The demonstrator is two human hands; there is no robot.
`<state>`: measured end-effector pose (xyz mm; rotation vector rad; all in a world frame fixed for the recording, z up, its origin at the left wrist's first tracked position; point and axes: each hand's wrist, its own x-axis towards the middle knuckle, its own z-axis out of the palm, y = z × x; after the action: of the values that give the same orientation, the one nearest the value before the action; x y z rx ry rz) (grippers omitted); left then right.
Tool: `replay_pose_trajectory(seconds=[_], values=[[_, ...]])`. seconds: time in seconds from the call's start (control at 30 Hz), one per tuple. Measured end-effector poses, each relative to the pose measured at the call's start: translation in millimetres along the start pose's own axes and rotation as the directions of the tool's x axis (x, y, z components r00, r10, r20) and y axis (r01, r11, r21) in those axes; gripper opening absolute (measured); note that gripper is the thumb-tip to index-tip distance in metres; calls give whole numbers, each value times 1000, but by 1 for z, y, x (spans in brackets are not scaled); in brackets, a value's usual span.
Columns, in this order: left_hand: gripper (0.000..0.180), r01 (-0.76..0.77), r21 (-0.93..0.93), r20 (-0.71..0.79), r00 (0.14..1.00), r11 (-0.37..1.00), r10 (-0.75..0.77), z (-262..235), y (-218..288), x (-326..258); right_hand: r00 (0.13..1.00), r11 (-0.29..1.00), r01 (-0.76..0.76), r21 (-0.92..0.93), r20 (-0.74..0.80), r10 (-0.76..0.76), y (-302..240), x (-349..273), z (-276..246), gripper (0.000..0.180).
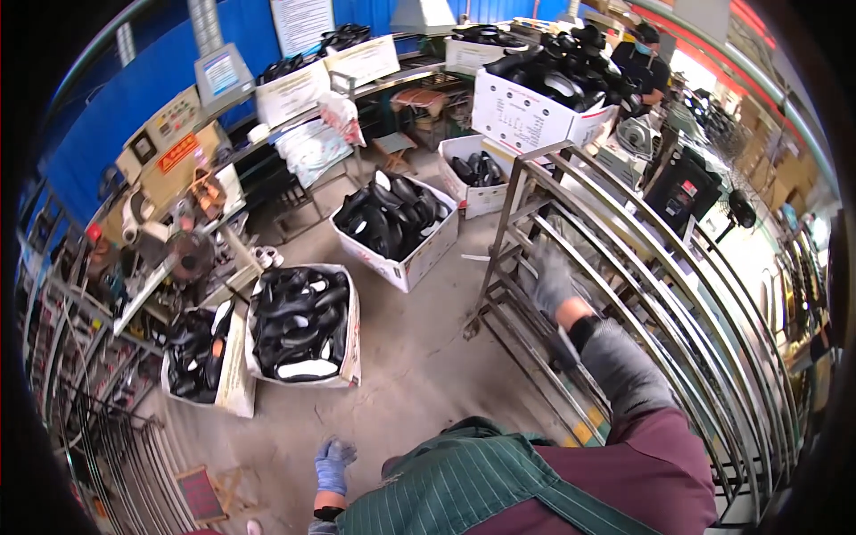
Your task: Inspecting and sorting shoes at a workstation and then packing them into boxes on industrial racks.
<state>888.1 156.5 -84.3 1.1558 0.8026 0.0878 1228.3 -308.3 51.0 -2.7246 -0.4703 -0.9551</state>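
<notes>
I am holding my right arm stretched forward and to my right, its grey sleeve slanting up toward the metal rack, which is standing at my front right. My gloved right hand is appearing blurred against the left end of it, so I cannot tell whether I am gripping a bar there or only touching. My left hand, gloved in blue, is hanging low above the floor, its fingers loosely parted. Ahead of it a carton is holding black pieces.
</notes>
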Motion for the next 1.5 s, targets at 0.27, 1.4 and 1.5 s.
replay_pose_trajectory(seconds=[0.27, 1.4, 1.5], values=[[37, 180, 200, 93, 975, 963, -201, 34, 35, 96, 743, 775, -459, -434, 292, 603, 83, 168, 0, 36], [36, -226, 924, 180, 969, -308, -168, 243, 187, 789, 452, 520, -831, 196, 784, 426, 149, 295, 542, 35], [37, 75, 993, -73, 997, 87, -30, 262, 195, 870, 22, 760, -616, -206, 960, 278, 227, 290, 677, 31]])
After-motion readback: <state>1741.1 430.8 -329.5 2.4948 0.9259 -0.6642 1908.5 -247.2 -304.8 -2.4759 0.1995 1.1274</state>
